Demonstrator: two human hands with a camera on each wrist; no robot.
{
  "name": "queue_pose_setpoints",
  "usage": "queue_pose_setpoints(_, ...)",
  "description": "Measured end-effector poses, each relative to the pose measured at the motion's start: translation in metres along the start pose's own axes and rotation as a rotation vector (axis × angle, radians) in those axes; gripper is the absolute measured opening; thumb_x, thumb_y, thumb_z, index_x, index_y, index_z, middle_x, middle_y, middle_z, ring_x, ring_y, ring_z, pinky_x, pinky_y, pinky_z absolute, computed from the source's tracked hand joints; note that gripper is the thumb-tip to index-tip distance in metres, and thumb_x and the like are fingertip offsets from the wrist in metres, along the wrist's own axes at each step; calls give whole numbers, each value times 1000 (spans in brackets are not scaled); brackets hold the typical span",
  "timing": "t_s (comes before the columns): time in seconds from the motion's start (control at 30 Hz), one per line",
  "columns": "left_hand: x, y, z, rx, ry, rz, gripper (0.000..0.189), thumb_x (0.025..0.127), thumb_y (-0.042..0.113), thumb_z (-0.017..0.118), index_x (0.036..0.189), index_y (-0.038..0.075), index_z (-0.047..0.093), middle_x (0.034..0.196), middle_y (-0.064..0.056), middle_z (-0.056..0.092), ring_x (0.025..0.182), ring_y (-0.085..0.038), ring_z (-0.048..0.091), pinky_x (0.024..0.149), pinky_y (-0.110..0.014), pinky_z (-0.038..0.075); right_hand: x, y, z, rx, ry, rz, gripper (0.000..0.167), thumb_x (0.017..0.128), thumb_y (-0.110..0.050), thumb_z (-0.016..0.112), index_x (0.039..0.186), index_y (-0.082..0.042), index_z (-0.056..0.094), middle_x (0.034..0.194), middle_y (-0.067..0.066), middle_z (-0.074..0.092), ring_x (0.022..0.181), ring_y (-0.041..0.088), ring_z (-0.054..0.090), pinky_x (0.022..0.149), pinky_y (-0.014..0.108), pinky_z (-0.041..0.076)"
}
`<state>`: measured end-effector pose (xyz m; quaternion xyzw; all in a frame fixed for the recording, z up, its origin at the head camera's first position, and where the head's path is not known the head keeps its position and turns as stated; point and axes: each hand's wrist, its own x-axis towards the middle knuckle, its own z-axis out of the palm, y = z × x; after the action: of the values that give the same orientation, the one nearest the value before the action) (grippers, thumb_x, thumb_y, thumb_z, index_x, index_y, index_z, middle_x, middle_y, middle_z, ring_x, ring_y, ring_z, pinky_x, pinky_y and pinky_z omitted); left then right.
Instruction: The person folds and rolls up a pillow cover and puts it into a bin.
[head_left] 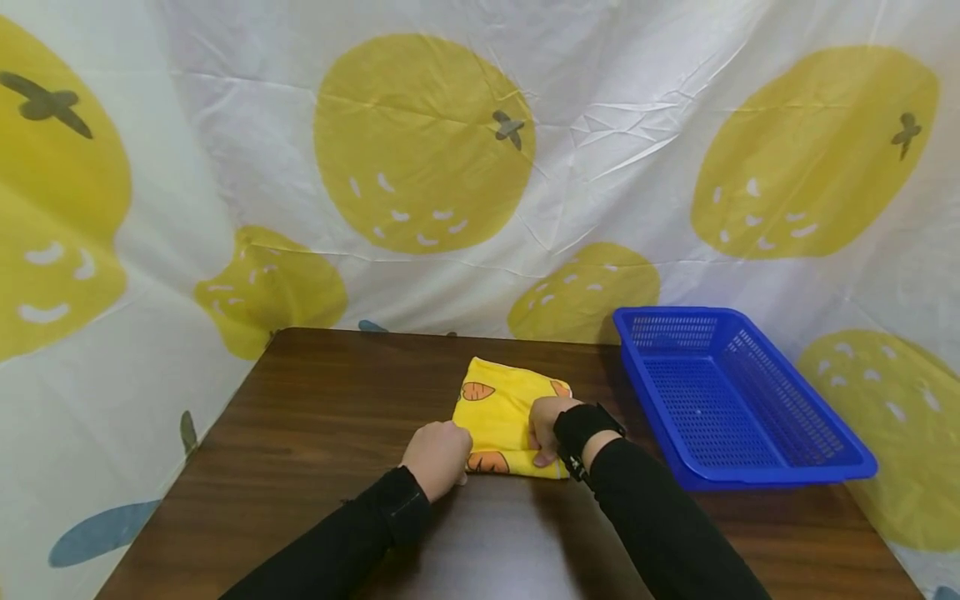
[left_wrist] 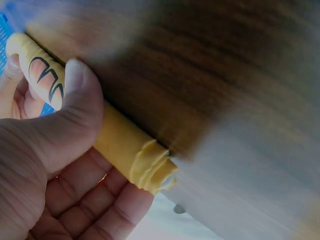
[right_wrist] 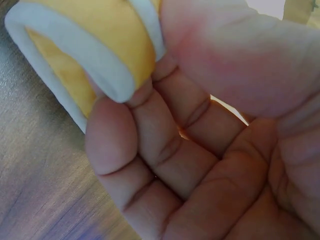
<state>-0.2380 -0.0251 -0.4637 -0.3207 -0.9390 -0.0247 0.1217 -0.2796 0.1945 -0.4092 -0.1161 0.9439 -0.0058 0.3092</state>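
Observation:
A yellow cloth (head_left: 497, 414) printed with orange carrots lies folded on the table, its near edge doubled into a thick fold. My left hand (head_left: 438, 457) grips the near left corner. In the left wrist view, the thumb (left_wrist: 82, 100) presses on top of the layered roll of cloth (left_wrist: 122, 140), and the fingers lie beneath it. On the right side, my right hand (head_left: 550, 423) holds the cloth by its near part. The right wrist view shows curled fingers (right_wrist: 165, 135) at the cloth's white-trimmed edge (right_wrist: 75, 47), with the thumb tip hidden.
A blue plastic basket (head_left: 750, 477) with perforated walls stands at the right of the dark wooden table (head_left: 330, 400). Behind the table hangs a white curtain (head_left: 450, 292) with yellow fruit prints. A dark band (head_left: 581, 429) circles the right wrist.

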Motion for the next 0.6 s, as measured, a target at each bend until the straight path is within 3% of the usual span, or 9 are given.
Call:
queue_pose_setpoints(0.17, 3, -1, 5, -3, 33, 17, 27, 73, 15, 95, 66, 13, 69, 65, 0, 67, 62, -21, 65, 61, -40, 58, -4, 2, 0, 9, 14, 1, 31, 85, -20, 92, 72, -18, 64, 71, -9, 50, 70, 10, 46, 66, 23, 38)
queue_pose_setpoints(0.27, 8, -4, 7, -32, 2, 26, 25, 75, 13, 94, 68, 13, 70, 65, 0, 66, 60, -19, 62, 60, -38, 55, -5, 3, 1, 9, 24, 5, 31, 85, -21, 92, 72, -18, 64, 71, -8, 50, 70, 11, 46, 66, 24, 38)
queue_pose_setpoints(0.43, 23, -17, 8, -122, -147, 14, 30, 73, 21, 99, 69, 14, 70, 63, 5, 56, 61, -13, 47, 61, -32, 46, -8, 3, 4, 16, 48, 7, 27, 84, -21, 93, 75, -17, 67, 74, -9, 53, 71, 11, 47, 67, 24, 40)
queue_pose_setpoints(0.6, 40, -27, 2, -192, -313, 12, 32, 73, 28, 100, 71, 15, 71, 66, 6, 55, 64, -12, 48, 62, -30, 42, -5, 3, 6, 23, 51, 20, 24, 83, -22, 93, 78, -18, 71, 78, -9, 57, 75, 11, 51, 71, 26, 43)
